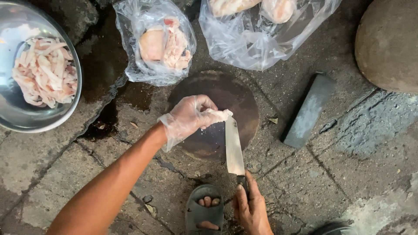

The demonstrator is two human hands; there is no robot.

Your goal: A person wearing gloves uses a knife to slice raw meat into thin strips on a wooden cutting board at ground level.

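A rough, cracked concrete floor [348, 174] carries everything here, with a large rounded stone [389, 43] at its upper right edge. A steel bowl [13, 113] heaped with pale meat strips [45, 72] is set at the upper left, and two clear plastic bags of raw meat [161, 43] [261, 35] lie along the top edge. A round dark chopping board [222, 93] is placed at the middle, with a grey sharpening stone [309, 111] just to its right. The knife [234, 148] is gripped by its handle in the bare right hand [252, 209], fingers closed round it, the blade lying over the board's lower right edge. The gloved left hand [189, 115] is curled, fingertips pinched against the blade's tip. A cut could be suffered if the wet glove slides along the edge; the sandalled foot [205, 211] just below is also exposed should the handle slip.
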